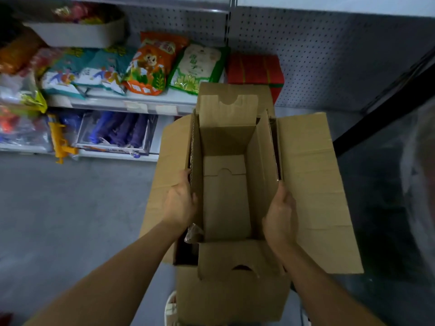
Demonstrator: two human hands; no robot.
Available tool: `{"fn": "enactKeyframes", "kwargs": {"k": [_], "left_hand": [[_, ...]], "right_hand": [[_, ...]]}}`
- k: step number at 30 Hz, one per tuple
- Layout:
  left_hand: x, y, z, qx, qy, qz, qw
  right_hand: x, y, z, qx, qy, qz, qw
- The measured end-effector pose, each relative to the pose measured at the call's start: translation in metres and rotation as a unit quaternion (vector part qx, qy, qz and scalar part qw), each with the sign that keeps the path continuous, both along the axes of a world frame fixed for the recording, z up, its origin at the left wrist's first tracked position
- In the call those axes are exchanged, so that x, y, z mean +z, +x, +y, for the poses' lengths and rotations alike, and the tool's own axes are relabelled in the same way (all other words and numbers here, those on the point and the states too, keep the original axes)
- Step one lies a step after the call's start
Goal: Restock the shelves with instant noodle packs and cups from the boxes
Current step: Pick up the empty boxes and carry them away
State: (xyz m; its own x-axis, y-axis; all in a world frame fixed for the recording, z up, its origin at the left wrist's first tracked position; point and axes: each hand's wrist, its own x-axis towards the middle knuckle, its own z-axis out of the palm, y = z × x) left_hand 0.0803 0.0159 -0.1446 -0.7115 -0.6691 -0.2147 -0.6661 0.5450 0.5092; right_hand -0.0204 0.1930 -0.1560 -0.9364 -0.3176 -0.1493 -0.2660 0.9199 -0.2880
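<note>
Both hands, left (180, 205) and right (280, 215), clamp the insert (226, 201) walls inside the box (313, 184); thin cardboard could buckle or slip free.

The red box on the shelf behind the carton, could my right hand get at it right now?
Probably not yet. The right hand grips the cardboard insert inside the open carton, and the carton's raised back flap stands between it and the red box.
</note>
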Motion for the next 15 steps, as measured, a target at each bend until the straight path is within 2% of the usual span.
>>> {"fn": "enactKeyframes", "kwargs": {"k": [7, 11, 15], "left_hand": [[-0.004, 0.003, -0.007, 0.006, 0.024, 0.016, 1.0], [-0.006, 0.015, -0.019, 0.043, 0.033, 0.031, 0.998], [-0.024, 0.035, -0.041, 0.087, 0.061, -0.026, 0.994]], "right_hand": [[0.005, -0.002, 0.0, 0.005, 0.002, -0.006, 1.0], [0.013, -0.005, 0.006, -0.042, -0.034, 0.024, 0.998], [0.008, -0.008, 0.02, -0.067, -0.033, 0.054, 0.996]]}}
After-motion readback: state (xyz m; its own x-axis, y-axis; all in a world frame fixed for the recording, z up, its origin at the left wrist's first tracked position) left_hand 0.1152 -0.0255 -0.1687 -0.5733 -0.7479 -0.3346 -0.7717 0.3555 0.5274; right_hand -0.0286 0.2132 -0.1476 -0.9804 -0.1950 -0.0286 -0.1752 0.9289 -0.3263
